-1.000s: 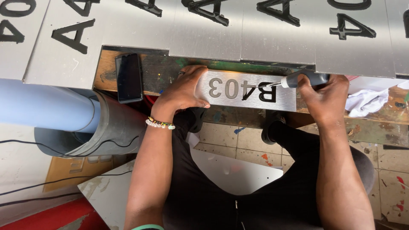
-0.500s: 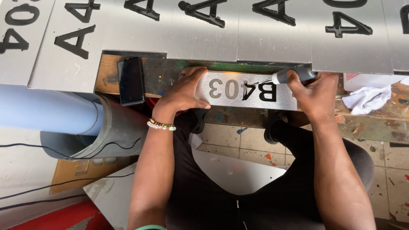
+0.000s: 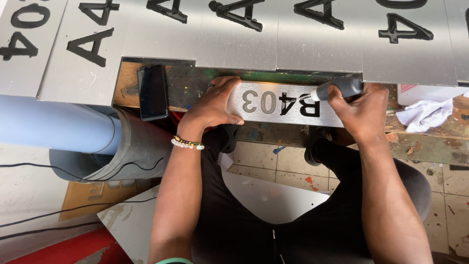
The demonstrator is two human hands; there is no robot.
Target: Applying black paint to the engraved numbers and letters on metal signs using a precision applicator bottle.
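Left hand (image 3: 215, 105) flat, fingers spread, pinning the small silver sign plate (image 3: 283, 105) on the workbench edge (image 3: 425, 144) (phone (image 3: 152, 92) at 9 o'clock); right hand (image 3: 359, 110) closed around a grey-handled knife (image 3: 337, 89), tip on a character at 3 o'clock: apparently mid-trimming, next stroke needs steady pressure.

A single camera, worn on the person's head, looked almost straight down from close above. The desk (image 3: 205, 85) crossed the upper part of the frame, its far side toward the top edge, so the lettering on the metal plates (image 3: 244, 39) there appeared upside down. The left hand (image 3: 215, 105) and right hand (image 3: 359, 110) sat near the centre, with both forearms running up from the bottom edge. Below the desk the person's lap and the tiled floor (image 3: 288, 164) showed. No second view overlapped it.
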